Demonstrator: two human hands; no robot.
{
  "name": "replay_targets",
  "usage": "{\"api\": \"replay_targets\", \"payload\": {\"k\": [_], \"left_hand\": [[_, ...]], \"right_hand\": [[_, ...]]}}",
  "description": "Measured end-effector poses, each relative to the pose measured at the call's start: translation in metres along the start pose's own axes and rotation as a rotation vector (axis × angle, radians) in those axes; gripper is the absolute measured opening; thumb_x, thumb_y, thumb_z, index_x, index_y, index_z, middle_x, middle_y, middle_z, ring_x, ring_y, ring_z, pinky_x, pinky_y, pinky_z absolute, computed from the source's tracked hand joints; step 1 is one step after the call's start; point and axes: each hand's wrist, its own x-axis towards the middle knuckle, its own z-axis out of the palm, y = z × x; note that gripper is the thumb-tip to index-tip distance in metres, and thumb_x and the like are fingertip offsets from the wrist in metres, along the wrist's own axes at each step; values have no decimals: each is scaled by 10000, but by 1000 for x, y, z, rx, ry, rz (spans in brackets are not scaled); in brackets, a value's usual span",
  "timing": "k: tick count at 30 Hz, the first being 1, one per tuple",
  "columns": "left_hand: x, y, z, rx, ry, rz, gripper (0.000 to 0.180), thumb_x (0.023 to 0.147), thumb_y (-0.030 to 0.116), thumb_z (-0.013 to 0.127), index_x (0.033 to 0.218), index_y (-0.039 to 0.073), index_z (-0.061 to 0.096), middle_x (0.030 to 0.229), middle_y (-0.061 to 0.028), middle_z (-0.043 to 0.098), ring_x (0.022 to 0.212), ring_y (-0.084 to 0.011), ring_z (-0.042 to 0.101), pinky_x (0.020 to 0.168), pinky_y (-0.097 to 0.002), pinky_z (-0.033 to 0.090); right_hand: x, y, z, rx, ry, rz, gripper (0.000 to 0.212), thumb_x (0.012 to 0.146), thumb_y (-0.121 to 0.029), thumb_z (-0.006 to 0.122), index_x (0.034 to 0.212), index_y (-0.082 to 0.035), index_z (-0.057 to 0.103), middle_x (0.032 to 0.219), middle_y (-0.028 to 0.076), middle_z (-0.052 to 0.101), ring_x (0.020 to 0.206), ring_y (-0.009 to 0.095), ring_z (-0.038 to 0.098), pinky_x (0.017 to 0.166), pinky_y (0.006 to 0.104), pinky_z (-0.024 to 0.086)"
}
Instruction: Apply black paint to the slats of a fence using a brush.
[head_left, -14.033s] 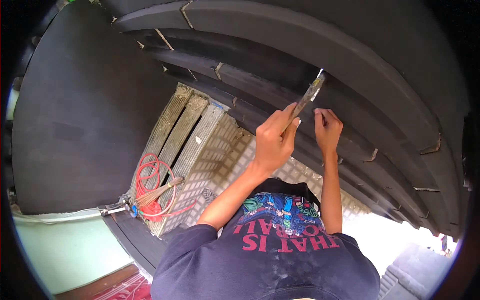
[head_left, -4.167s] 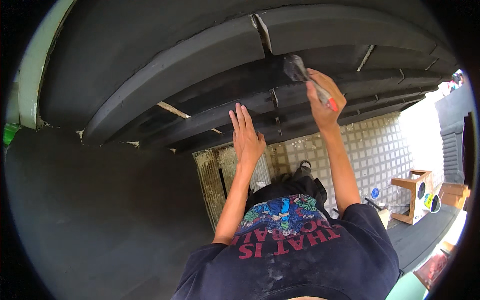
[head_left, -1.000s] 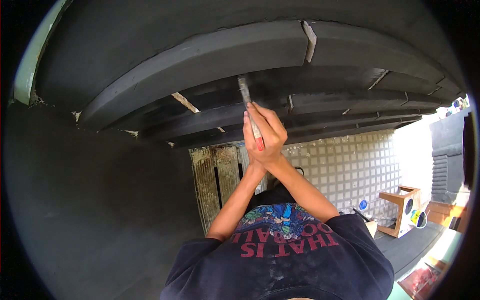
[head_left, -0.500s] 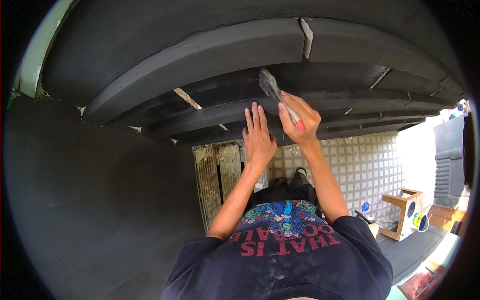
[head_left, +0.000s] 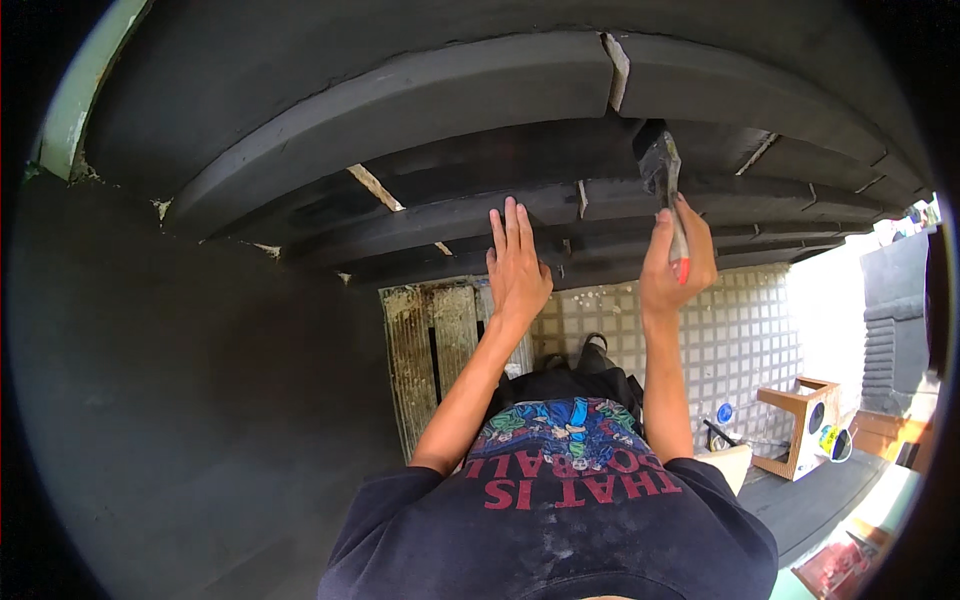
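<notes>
My right hand [head_left: 678, 262] grips a paintbrush [head_left: 672, 190] by its handle, which ends in a red tip. The dark bristles meet a black horizontal surface between two ledges of a dark grey, stepped wall [head_left: 440, 100]. To its left, my left hand [head_left: 519, 262] lies with fingers stretched out on the edge of a lower ledge [head_left: 470, 210], holding nothing. Pale unpainted gaps cut across the ledges, among them a gap [head_left: 619, 72] above the brush and a slanted gap [head_left: 376, 187] up and left of my left hand.
A weathered plank platform [head_left: 405, 350] stands below my left forearm, beside a tiled floor [head_left: 740, 320]. At the right are a cardboard box [head_left: 800, 425] with round dark holes and a blue round lid [head_left: 724, 412]. A plain dark wall [head_left: 200, 400] fills the left side.
My right hand has moved to the right with the paintbrush, which now stands more upright. My left hand stays in nearly the same place on the ledge.
</notes>
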Motion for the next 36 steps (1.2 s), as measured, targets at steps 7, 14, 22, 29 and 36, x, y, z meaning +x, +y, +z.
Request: {"api": "replay_targets", "payload": {"k": [7,14,22,29,36], "left_hand": [[3,10,-3,-80,-18,-22,789,957,207,620,1608,-42,251,1707,-209,198,1576,-411,201,1126,-560,423],[-9,-6,7,-48,31,-3,915,904,277,691,1622,-25,211,1712,-220,168,1589,-413,154,1116,-581,436],[0,3,-4,24,-13,21,972,769,3,678,1621,-33,210,1726,-181,139,1589,-430,137,1062,-636,458],[0,-1,0,-8,22,52,962,761,-25,664,1612,-50,216,1711,-203,173,1580,-453,152,1095,-559,450],[-3,-11,9,-117,58,109,946,810,42,693,1608,-73,198,1705,-255,150,1576,-478,130,1172,-565,366]], "right_hand": [[-55,-49,73,228,-114,-91,249,862,14,738,1102,82,732,1096,221,730,982,347,726,884,396,580],[-65,-66,88,531,-396,-169,253,823,32,766,1074,56,744,1133,199,741,1013,305,737,910,402,579],[-30,46,20,207,-170,-28,220,899,-8,754,1113,43,751,1057,201,769,897,283,765,819,355,593],[-14,61,-12,-88,101,106,246,966,-84,709,1145,84,730,1077,215,764,939,297,751,857,375,574],[-52,-30,51,96,-111,44,283,932,-32,725,1192,77,713,1039,205,733,885,298,741,803,380,580]]}}
